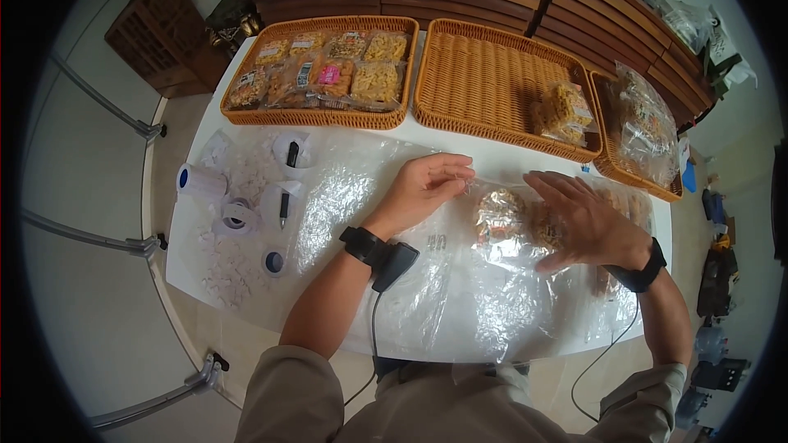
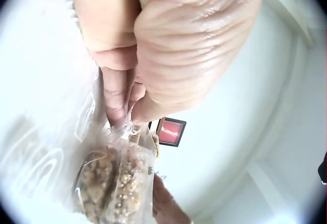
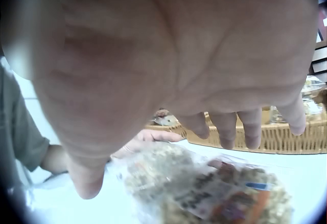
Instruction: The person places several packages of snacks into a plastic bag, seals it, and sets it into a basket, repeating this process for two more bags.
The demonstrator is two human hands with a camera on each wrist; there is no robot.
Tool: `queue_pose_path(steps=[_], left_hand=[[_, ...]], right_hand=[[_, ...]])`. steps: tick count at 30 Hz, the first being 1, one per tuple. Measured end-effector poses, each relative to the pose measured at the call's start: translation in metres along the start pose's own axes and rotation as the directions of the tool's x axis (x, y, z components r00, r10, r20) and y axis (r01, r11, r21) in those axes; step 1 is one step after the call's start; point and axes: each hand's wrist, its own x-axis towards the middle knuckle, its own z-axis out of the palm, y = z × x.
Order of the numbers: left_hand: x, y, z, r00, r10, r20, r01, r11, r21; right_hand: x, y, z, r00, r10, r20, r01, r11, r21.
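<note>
My left hand [image 1: 420, 195] pinches the edge of a large clear plastic bag [image 1: 484, 295] between thumb and fingers. In the left wrist view, gathered film shows at those fingertips, with a pack of nutty, grainy snack [image 2: 115, 185] just beyond. Spread over the bag's right part is my right hand [image 1: 587, 217], fingers apart and fairly straight. Several snack packs lie under and around it, one a round light-coloured pack [image 1: 501, 212] left of the palm. From the right wrist, the fingers [image 3: 225, 129] extend above a labelled snack pack [image 3: 240, 193].
A wicker tray [image 1: 316, 119] full of snack packs stands at the back left. Beside it is a wicker tray [image 1: 484, 74] with a few packs, then a smaller wicker basket [image 1: 611, 148] of bagged packs. Tape rolls [image 1: 201, 180], markers [image 1: 285, 207] and paper scraps lie left.
</note>
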Motion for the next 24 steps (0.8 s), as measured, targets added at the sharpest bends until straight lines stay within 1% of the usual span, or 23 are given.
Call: queue_pose_path(steps=[2, 3, 6, 7, 10, 15, 19, 22, 23, 24], left_hand=[[0.000, 0.002, 0.001, 1.000, -0.030, -0.002, 0.030, 0.999, -0.031], [0.001, 0.000, 0.001, 1.000, -0.020, -0.013, 0.019, 0.999, -0.040], [0.001, -0.003, 0.002, 0.999, 0.000, -0.044, -0.002, 0.999, -0.045], [0.001, -0.002, 0.002, 0.999, 0.000, -0.050, -0.002, 0.999, -0.037], [0.002, -0.004, 0.003, 0.997, 0.014, -0.073, -0.015, 1.000, -0.018], [0.002, -0.003, 0.004, 0.997, 0.014, -0.070, -0.015, 1.000, -0.015], [0.001, -0.003, 0.005, 0.994, 0.024, -0.110, -0.027, 0.999, -0.032], [0.002, -0.005, 0.004, 0.988, 0.034, -0.148, -0.040, 0.998, -0.038], [0.003, -0.005, 0.004, 0.986, 0.040, -0.161, -0.044, 0.999, -0.023], [0.003, -0.006, 0.004, 0.984, 0.048, -0.173, -0.050, 0.999, -0.009]], right_hand=[[0.012, -0.015, -0.005, 0.999, -0.036, -0.017, 0.039, 0.984, 0.173], [0.018, -0.020, -0.002, 0.992, -0.116, -0.055, 0.122, 0.985, 0.124], [0.034, -0.022, 0.022, 0.987, -0.152, -0.043, 0.152, 0.988, -0.008], [0.038, -0.020, 0.029, 0.980, -0.181, -0.086, 0.180, 0.984, -0.017], [0.044, -0.021, 0.032, 0.992, -0.107, -0.074, 0.109, 0.993, 0.034], [0.048, -0.018, 0.028, 0.992, -0.114, -0.054, 0.118, 0.988, 0.095], [0.049, -0.018, 0.028, 0.991, -0.124, -0.044, 0.129, 0.983, 0.129], [0.050, -0.017, 0.027, 0.989, -0.144, -0.035, 0.147, 0.981, 0.128], [0.049, -0.018, 0.023, 0.990, -0.143, 0.005, 0.142, 0.985, 0.102], [0.049, -0.018, 0.019, 0.985, -0.168, 0.029, 0.166, 0.984, 0.063]])
